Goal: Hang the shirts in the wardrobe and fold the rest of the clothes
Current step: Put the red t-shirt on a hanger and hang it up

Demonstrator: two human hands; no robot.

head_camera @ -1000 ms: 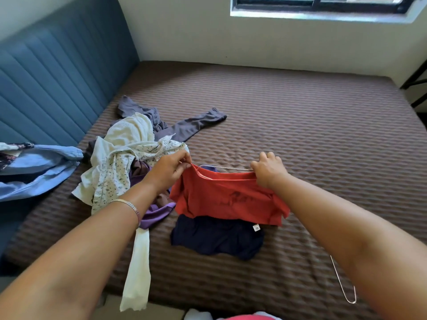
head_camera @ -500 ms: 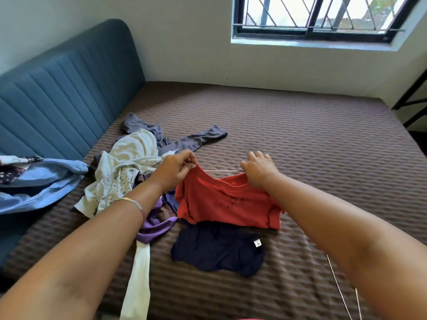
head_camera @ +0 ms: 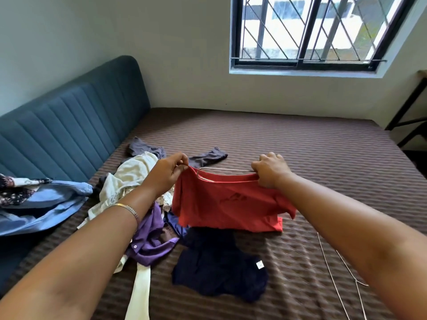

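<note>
I hold a red shirt (head_camera: pixel 227 204) lifted above the bed. My left hand (head_camera: pixel 167 173) pinches its left shoulder and my right hand (head_camera: pixel 270 169) grips its right shoulder. A thin metal hanger (head_camera: pixel 225 170) runs inside the neck between my hands. Below the shirt a dark navy garment (head_camera: pixel 217 269) lies flat on the brown mattress (head_camera: pixel 300 158). To the left sits a heap with a cream top (head_camera: pixel 129 176), a purple shirt (head_camera: pixel 151 236) and grey trousers (head_camera: pixel 208 158).
More wire hangers (head_camera: pixel 342 269) lie on the mattress under my right forearm. Blue clothes (head_camera: pixel 44 204) are piled at the far left by the blue padded headboard (head_camera: pixel 69 130). A barred window (head_camera: pixel 307 31) is in the far wall, a dark frame (head_camera: pixel 409 112) at right.
My hands have raised the red shirt off the mattress and my head has tilted up, so the window now shows. The hanger stays inside the neck.
</note>
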